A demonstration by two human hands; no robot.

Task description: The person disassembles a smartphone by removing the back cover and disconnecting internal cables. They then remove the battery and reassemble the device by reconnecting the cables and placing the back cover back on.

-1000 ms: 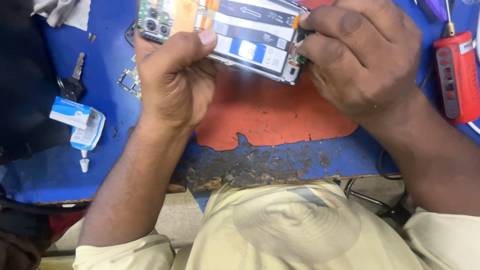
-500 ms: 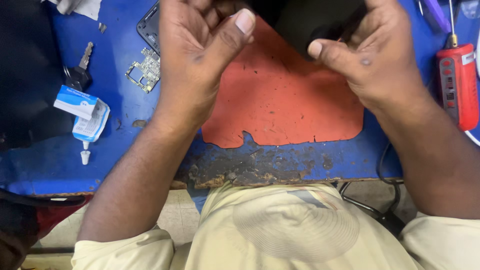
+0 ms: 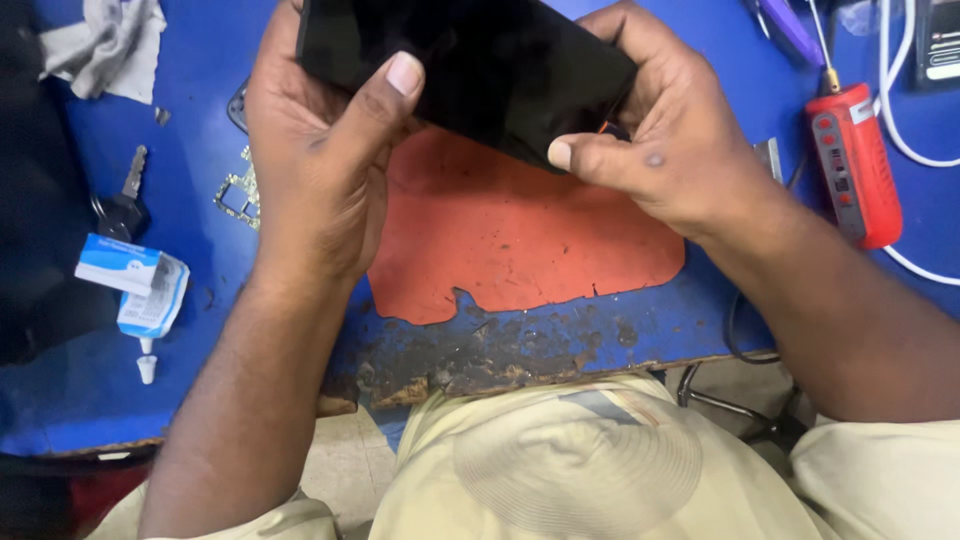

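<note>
Above orange mat (image 3: 520, 235), hands around phone (image 3: 470, 65)

orange mat (image 3: 520, 240) open below hands, red tool (image 3: 852, 165) blocks rt

Single view, head-worn camera. Looks steeply down from above the person's own lap onto the near edge of the blue table (image 3: 90, 400). Close range: the hands, left hand (image 3: 320, 170) and right hand (image 3: 660, 150), fill the upper middle of the frame. The table's far part is cut off at the top. Forearms enter from the bottom left and right. No second view to compare.
</note>
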